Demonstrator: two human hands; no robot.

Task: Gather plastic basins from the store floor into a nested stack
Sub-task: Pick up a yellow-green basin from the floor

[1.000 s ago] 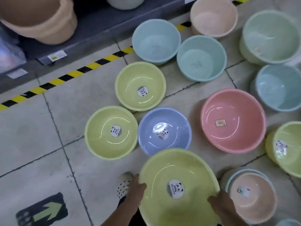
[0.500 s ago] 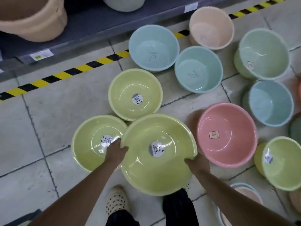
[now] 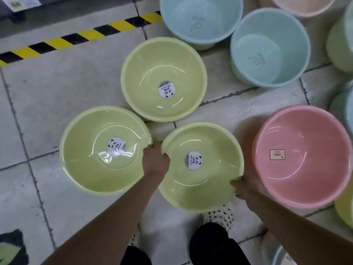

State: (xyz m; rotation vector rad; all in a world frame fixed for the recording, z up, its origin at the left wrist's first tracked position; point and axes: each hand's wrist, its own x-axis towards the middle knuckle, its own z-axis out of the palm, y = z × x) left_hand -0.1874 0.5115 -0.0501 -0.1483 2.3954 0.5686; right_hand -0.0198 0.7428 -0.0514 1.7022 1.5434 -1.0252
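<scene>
Both of my hands hold a yellow-green basin (image 3: 210,188) with a panda sticker, low over the floor just ahead of my feet. My left hand (image 3: 155,159) grips its left rim and my right hand (image 3: 246,186) grips its lower right rim. A second yellow-green basin (image 3: 91,169) sits to its left, with its rim close to my left hand. A third yellow-green basin (image 3: 164,60) stands just beyond them. A pink basin (image 3: 305,176) lies to the right, next to my right hand. No lavender basin shows; the held basin covers that spot.
Two light blue basins (image 3: 200,20) (image 3: 271,44) stand at the back right, with more basins cut off along the right edge (image 3: 342,41). Black and yellow hazard tape (image 3: 76,37) runs along the shelf base. My dotted shoe (image 3: 219,217) is under the held basin.
I have carried the yellow-green basin forward and down over the spot where the lavender basin stood, which is now hidden. The view has dropped closer to the floor.
</scene>
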